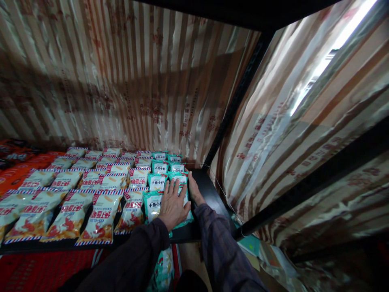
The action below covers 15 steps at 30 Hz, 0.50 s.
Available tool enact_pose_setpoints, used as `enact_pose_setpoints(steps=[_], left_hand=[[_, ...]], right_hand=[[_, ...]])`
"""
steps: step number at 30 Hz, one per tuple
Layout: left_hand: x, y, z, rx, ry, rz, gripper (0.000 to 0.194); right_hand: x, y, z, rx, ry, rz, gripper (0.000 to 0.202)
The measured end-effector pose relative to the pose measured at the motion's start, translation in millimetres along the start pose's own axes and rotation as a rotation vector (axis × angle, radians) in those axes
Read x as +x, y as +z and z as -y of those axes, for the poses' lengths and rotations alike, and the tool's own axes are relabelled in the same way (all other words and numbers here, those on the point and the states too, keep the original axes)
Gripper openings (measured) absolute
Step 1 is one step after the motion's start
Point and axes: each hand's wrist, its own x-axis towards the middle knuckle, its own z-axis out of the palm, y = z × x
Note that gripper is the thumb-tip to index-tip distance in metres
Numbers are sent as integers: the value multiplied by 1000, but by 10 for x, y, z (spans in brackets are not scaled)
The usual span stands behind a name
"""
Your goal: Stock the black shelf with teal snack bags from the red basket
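Observation:
My left hand (pixel 174 202) lies flat with its fingers spread over the front green snack bags, partly hiding one of them. Against the right side of the same bags rests my right hand (pixel 195 188), its fingers stretched out and pointing toward the back. The green snack bags (pixel 157 182) stand in two columns that run back along the shelf. To their left are rows of white snack bags (pixel 100 213) with red lettering and striped edges. Neither hand has its fingers wrapped round anything.
Orange and black packets (pixel 18 172) lie at the far left of the black shelf (pixel 214 190). A black post (pixel 235 105) rises at the back corner, with a thin wire (pixel 223 188) near it. Striped sheeting (pixel 136 81) hangs behind. Below are a red package (pixel 39 267) and more green bags (pixel 164 267).

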Motion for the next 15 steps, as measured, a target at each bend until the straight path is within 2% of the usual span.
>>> enact_pose_setpoints(steps=[9, 15], left_hand=[[-5, -6, 22, -16, 0, -14, 56], [-3, -26, 27, -17, -4, -9, 56]], right_hand=[[81, 10, -102, 57, -7, 39, 66], [116, 9, -166, 53, -22, 14, 66]])
